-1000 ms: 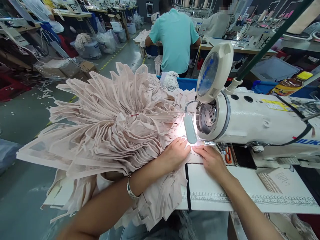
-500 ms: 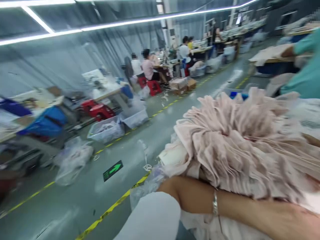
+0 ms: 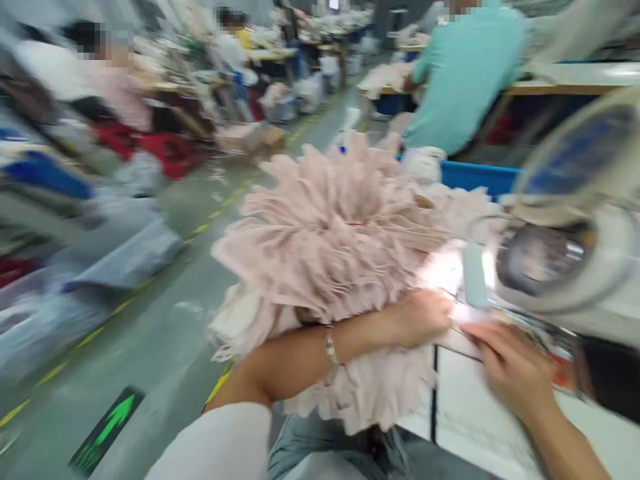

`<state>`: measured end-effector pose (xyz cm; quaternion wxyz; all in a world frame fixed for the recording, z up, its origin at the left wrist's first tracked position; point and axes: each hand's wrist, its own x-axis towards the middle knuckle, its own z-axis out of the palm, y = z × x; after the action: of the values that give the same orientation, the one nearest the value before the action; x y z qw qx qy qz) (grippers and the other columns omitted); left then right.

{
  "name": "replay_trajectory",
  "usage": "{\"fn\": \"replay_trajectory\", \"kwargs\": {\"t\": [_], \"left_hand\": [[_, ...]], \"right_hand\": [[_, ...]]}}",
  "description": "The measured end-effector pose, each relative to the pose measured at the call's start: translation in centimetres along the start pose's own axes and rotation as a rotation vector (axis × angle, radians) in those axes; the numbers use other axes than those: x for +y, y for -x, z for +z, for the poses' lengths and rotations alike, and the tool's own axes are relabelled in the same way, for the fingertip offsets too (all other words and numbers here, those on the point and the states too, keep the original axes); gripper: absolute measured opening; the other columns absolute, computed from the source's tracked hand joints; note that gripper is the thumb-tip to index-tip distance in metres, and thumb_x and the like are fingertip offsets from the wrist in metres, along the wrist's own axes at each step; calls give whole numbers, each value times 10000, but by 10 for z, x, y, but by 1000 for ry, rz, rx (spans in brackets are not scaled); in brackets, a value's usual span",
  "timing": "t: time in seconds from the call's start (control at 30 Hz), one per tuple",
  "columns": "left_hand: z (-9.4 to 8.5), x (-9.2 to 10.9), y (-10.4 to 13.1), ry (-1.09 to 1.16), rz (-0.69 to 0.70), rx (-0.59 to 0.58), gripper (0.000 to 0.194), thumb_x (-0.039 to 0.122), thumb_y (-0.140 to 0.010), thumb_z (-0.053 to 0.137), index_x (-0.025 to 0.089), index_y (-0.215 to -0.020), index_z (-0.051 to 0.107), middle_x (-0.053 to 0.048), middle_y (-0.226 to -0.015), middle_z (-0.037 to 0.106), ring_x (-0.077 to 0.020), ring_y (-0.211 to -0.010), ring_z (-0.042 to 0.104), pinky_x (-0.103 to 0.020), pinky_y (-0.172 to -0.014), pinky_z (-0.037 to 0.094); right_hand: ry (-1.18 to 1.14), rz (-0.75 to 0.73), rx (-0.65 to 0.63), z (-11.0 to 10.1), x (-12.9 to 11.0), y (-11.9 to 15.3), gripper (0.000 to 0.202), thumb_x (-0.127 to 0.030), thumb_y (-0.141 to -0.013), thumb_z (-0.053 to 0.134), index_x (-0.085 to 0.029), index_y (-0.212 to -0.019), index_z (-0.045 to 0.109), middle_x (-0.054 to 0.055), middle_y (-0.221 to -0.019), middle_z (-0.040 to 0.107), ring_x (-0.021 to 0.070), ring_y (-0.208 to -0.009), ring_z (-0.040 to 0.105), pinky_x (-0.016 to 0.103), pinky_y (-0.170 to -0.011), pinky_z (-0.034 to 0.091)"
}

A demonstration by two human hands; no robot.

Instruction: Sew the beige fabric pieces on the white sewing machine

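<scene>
A large bundle of pale pink fabric pieces (image 3: 325, 267), frilled and fanned out, lies across the left side of the sewing table and over my lap. My left arm, with a bracelet at the wrist, passes in front of the bundle. By the lit needle area of a sewing machine (image 3: 610, 260), my left hand (image 3: 425, 317) is closed on pink fabric, its fingertips blurred. Facing it from the right, my right hand (image 3: 515, 363) pinches the fabric edge (image 3: 463, 337) just below the machine's head. The needle itself cannot be made out.
A blue bin (image 3: 480, 179) stands behind the bundle. Beyond it a person in a turquoise shirt (image 3: 465, 73) sits at another table. Left is an aisle with yellow floor tape (image 3: 95, 333), a green arrow sign (image 3: 107, 430), plastic tubs (image 3: 125, 260) and people on red stools.
My view has swung right and down, bringing the sewing machine and my right hand into sight. The bundle now appears further left; my left hand shows by the machine.
</scene>
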<state>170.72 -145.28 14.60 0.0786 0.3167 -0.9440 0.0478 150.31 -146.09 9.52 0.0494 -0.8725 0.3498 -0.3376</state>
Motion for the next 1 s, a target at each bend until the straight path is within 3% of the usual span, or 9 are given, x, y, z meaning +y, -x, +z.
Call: {"fn": "replay_trajectory", "kwargs": {"t": [0.07, 0.13, 0.27, 0.63, 0.73, 0.87, 1.0], "left_hand": [[15, -3, -1, 120, -33, 143, 261, 232, -1036, 474, 162, -960, 714, -90, -924, 642, -198, -917, 577, -313, -810, 446], [24, -5, -2, 127, -22, 162, 213, 168, -1014, 501, 150, -933, 696, -68, -868, 623, -195, -882, 569, -298, -767, 433], [21, -1, -1, 79, 20, 124, 264, 74, -977, 489, 145, -780, 649, -49, -762, 573, -186, -785, 546, -289, -688, 405], [19, 0, -2, 80, -8, 76, 302, 47, -981, 429, 145, -788, 640, -47, -752, 562, -184, -790, 551, -292, -689, 430], [17, -1, 0, 126, -36, 69, 282, 85, -1001, 441, 146, -808, 638, -60, -830, 608, -189, -878, 575, -295, -752, 456], [12, -2, 6, 212, -83, 77, 195, 160, -1031, 456, 143, -948, 631, -88, -1083, 658, -207, -1080, 580, -326, -945, 461], [8, 0, 10, 216, -80, 2, 176, 111, -1017, 445, 140, -1069, 610, -114, -1299, 617, -225, -1214, 557, -352, -1024, 442]], "right_hand": [[65, 20, 3, -29, -5, 16, 283, -137, -962, 480, -270, -1002, 727, 32, -955, 742, 188, -936, 685, 330, -854, 541], [74, 35, 4, -39, -11, 17, 300, -92, -943, 474, -255, -986, 722, 27, -953, 748, 185, -929, 690, 320, -841, 547], [74, 76, 25, -36, -16, 7, 335, -49, -938, 435, -241, -972, 707, 22, -931, 746, 169, -893, 690, 305, -829, 547], [43, 35, -15, -39, -19, 9, 364, -38, -896, 455, -233, -1010, 740, 27, -934, 733, 174, -899, 670, 313, -830, 546], [83, -1, -72, -42, -22, 6, 372, -46, -888, 470, -238, -1032, 754, 38, -947, 726, 188, -926, 654, 315, -777, 550], [113, -5, -110, -44, -21, 8, 387, -27, -890, 483, -254, -1027, 765, 39, -937, 722, 188, -929, 648, 312, -781, 559], [171, -4, -93, -41, -16, 14, 431, 16, -880, 471, -257, -1036, 765, 40, -1033, 740, 192, -982, 653, 318, -824, 567]]}}
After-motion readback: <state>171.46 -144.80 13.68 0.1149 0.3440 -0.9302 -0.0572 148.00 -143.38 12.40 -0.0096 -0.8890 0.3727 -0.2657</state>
